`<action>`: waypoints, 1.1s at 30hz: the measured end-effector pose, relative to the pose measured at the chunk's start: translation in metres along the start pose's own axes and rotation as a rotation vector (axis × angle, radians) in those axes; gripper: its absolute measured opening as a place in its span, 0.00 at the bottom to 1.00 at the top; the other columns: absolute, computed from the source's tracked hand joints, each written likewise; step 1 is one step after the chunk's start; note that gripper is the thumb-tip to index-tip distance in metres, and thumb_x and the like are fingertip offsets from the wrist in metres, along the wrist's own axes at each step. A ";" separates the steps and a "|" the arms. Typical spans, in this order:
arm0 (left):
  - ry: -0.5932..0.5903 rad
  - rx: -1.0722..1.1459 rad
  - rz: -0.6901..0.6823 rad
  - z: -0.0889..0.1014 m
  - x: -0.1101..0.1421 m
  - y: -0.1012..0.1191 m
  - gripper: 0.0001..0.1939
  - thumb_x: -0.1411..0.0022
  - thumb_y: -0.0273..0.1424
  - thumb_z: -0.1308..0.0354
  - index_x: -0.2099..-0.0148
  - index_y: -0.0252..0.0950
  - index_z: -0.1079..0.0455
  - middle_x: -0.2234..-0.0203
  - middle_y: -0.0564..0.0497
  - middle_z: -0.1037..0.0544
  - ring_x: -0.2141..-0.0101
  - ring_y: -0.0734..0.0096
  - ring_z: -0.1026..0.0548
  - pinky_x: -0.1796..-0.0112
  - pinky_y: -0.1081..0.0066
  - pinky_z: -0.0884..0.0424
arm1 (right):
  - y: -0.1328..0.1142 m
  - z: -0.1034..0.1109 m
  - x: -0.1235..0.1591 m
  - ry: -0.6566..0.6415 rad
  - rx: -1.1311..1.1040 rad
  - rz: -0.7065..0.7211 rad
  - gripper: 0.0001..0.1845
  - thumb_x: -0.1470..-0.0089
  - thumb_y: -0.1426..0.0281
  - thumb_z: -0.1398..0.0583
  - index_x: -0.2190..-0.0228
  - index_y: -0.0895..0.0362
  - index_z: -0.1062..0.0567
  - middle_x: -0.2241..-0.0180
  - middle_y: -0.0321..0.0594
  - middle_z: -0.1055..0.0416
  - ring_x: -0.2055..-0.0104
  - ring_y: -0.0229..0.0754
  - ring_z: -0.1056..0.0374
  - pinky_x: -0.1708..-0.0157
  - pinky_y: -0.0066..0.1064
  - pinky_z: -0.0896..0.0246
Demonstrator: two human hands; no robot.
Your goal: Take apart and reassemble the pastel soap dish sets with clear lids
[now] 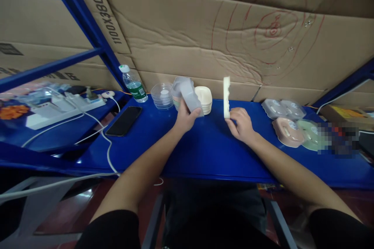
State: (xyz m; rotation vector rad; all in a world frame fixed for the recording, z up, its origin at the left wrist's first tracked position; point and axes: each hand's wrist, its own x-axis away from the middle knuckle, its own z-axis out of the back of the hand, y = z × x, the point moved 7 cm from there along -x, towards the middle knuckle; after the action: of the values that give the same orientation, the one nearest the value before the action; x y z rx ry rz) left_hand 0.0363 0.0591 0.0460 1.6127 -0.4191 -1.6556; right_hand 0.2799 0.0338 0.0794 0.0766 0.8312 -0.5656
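1. Blue worktop point(198, 151) in the head view, backed by a cardboard wall point(175, 27) with red rings point(271, 29) drawn on it.
2. Left hand point(184, 120): curled partway round a translucent grey piece point(191, 95), thumb on the near end, other fingers mostly out of sight behind. Held tilted, right in front of a stack of plastic bowls point(175, 95). Can't really tell if touching that stack or not.
3. Right hand point(242, 123): pinching the bottom end of a cream piece point(226, 99), thumb and fingertips close together. Held on end, wavy edge facing right.
4. Between both hands, towards the back: a stack of cream trays point(204, 100), partly overlapped by the grey piece from this angle.
5. Further left: clear containers point(157, 97) nested together, then an upright water bottle point(134, 85) with a green label, plus a black phone point(124, 120) lying flat nearer the front.
6. Way over right: two grey boxes point(274, 108), a pink box point(288, 131) and a green box point(311, 134), all lidded and bunched up. Past those, too pixelated to tell.
7. Far left, on another surface: a white power strip point(64, 113) with cables trailing off.
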 end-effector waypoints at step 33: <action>0.345 -0.042 -0.113 0.052 -0.005 0.003 0.41 0.34 0.65 0.46 0.36 0.36 0.36 0.49 0.35 0.22 0.50 0.49 0.20 0.48 0.52 0.22 | 0.013 -0.072 -0.074 -0.156 0.267 -0.006 0.29 0.31 0.50 0.43 0.43 0.59 0.24 0.47 0.56 0.24 0.43 0.61 0.32 0.41 0.52 0.40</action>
State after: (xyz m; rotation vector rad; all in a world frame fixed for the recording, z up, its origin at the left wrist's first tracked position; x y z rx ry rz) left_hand -0.0131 0.0465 0.0587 1.8738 -0.1186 -1.4165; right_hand 0.1974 0.0978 0.0817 0.2712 0.6014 -0.6775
